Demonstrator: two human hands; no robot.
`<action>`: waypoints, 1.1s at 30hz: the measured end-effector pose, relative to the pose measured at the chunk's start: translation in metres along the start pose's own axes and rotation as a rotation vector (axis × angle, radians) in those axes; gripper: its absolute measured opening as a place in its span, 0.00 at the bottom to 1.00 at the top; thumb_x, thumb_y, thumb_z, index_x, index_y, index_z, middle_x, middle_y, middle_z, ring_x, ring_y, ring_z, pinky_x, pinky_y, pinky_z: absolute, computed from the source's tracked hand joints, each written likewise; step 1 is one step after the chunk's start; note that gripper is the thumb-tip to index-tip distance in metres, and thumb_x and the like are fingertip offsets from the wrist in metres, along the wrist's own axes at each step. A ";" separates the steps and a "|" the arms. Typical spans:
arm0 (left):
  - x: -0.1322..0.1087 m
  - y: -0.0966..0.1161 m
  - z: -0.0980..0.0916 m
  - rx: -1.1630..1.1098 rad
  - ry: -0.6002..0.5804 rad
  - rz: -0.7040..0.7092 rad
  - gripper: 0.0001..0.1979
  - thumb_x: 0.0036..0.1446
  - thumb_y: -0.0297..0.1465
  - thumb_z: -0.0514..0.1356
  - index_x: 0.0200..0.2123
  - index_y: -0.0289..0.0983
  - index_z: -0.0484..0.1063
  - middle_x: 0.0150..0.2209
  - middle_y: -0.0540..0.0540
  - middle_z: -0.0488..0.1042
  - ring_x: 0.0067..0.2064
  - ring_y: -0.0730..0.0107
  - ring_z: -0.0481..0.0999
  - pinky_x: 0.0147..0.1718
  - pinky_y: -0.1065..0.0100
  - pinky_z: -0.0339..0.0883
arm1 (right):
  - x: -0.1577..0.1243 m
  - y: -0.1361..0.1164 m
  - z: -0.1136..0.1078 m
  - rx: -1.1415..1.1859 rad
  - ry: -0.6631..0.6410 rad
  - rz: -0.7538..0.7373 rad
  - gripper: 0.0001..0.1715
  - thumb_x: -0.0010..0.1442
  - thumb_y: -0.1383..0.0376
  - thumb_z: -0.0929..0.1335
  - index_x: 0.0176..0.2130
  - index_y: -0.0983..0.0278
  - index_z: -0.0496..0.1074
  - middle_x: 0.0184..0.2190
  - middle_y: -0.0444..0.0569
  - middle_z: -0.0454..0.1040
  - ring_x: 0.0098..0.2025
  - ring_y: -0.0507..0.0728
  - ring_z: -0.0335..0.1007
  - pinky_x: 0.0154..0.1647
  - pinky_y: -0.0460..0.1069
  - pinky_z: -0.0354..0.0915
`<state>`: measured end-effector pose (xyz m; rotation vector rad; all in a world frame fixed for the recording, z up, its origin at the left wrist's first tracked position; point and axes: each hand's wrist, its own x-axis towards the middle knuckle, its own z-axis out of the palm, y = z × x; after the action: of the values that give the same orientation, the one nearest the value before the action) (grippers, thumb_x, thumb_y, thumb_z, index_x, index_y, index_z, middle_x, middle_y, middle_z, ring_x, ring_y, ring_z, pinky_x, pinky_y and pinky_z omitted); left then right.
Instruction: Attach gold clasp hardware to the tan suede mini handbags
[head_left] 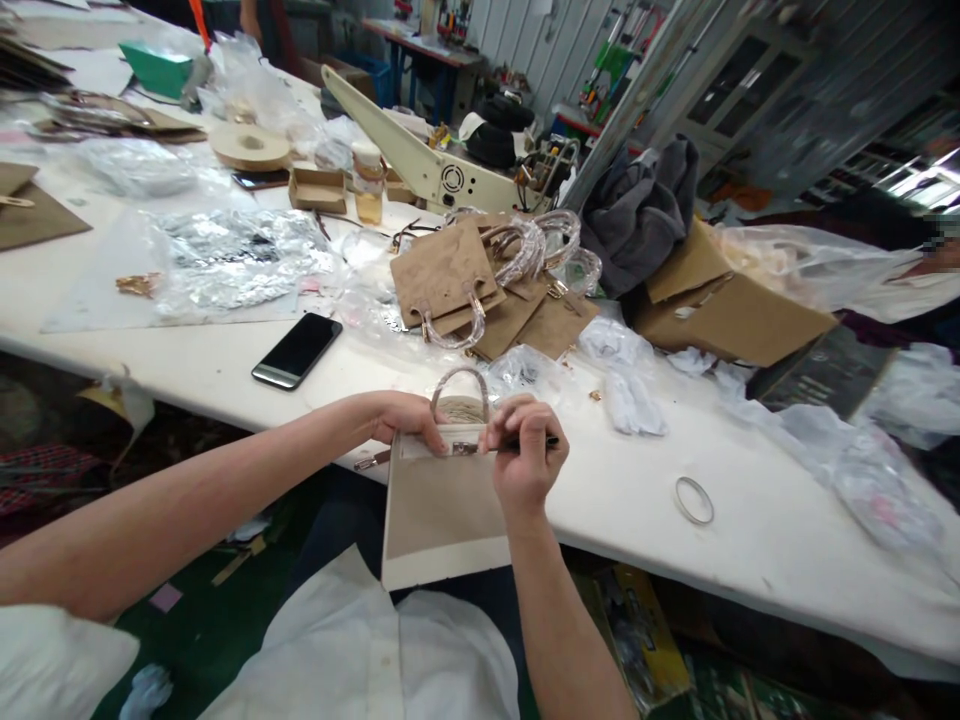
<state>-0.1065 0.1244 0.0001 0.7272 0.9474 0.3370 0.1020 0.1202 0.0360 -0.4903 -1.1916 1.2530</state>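
Note:
A beige handbag panel (446, 510) with a pale border is tilted between the table edge and the lap. From its top rises a looped handle (459, 376) in clear wrapping. My left hand (409, 416) grips the panel's upper edge, thumb on the front. A small metal fitting (465, 448) lies on the panel between both hands. My right hand (527, 455) is closed around a thin dark tool (553, 441) beside the fitting; the fingers hide most of it, so its kind cannot be told. A strap end with metal (371, 461) sticks out at the left.
Behind the hands lie stacked brown bag panels (442, 275) with wrapped handles. A phone (298, 350) rests left, a metal ring (694, 500) right. Farther off are a tape roll (250, 146), a jar (367, 185), a cream-coloured machine (450, 178) and a cardboard box (739, 310).

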 end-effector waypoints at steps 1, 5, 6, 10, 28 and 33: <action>0.000 0.000 0.000 -0.011 -0.010 0.006 0.21 0.44 0.28 0.76 0.44 0.33 0.83 0.37 0.39 0.85 0.32 0.54 0.85 0.27 0.66 0.82 | 0.000 0.001 0.000 0.015 -0.013 -0.005 0.26 0.79 0.54 0.67 0.30 0.61 0.67 0.28 0.43 0.67 0.20 0.49 0.60 0.18 0.46 0.59; -0.001 0.000 0.000 -0.022 -0.028 -0.006 0.20 0.43 0.28 0.76 0.43 0.33 0.83 0.35 0.40 0.85 0.29 0.55 0.84 0.23 0.68 0.80 | -0.003 0.005 0.001 0.044 -0.014 -0.067 0.35 0.78 0.53 0.69 0.22 0.62 0.57 0.18 0.37 0.51 0.17 0.48 0.46 0.18 0.46 0.47; -0.002 0.001 0.000 -0.022 -0.019 -0.017 0.20 0.43 0.27 0.76 0.43 0.33 0.83 0.35 0.40 0.85 0.29 0.56 0.84 0.23 0.68 0.80 | -0.004 0.006 0.002 0.046 -0.017 -0.077 0.36 0.77 0.54 0.69 0.22 0.62 0.56 0.18 0.37 0.50 0.18 0.48 0.45 0.19 0.46 0.46; -0.004 0.004 0.003 -0.018 0.036 -0.036 0.18 0.41 0.25 0.74 0.40 0.33 0.83 0.33 0.42 0.85 0.28 0.57 0.84 0.23 0.69 0.80 | -0.007 0.013 0.003 0.029 0.005 -0.060 0.34 0.77 0.57 0.69 0.22 0.62 0.57 0.18 0.38 0.50 0.18 0.47 0.46 0.19 0.46 0.46; 0.000 0.006 0.008 0.036 0.084 -0.075 0.20 0.43 0.25 0.73 0.43 0.36 0.82 0.36 0.42 0.85 0.31 0.55 0.85 0.26 0.66 0.82 | 0.003 0.003 -0.008 0.117 0.102 0.058 0.38 0.75 0.50 0.70 0.21 0.61 0.54 0.17 0.36 0.49 0.16 0.46 0.44 0.17 0.45 0.46; 0.000 0.006 0.009 0.039 0.064 -0.091 0.23 0.42 0.26 0.74 0.45 0.35 0.82 0.36 0.41 0.85 0.30 0.54 0.85 0.24 0.67 0.80 | 0.003 -0.004 -0.011 0.101 0.092 0.125 0.39 0.74 0.48 0.72 0.21 0.62 0.55 0.17 0.36 0.50 0.16 0.46 0.46 0.17 0.45 0.48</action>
<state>-0.0991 0.1253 0.0079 0.7100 1.0468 0.2634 0.1125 0.1246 0.0361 -0.5490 -1.0281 1.3757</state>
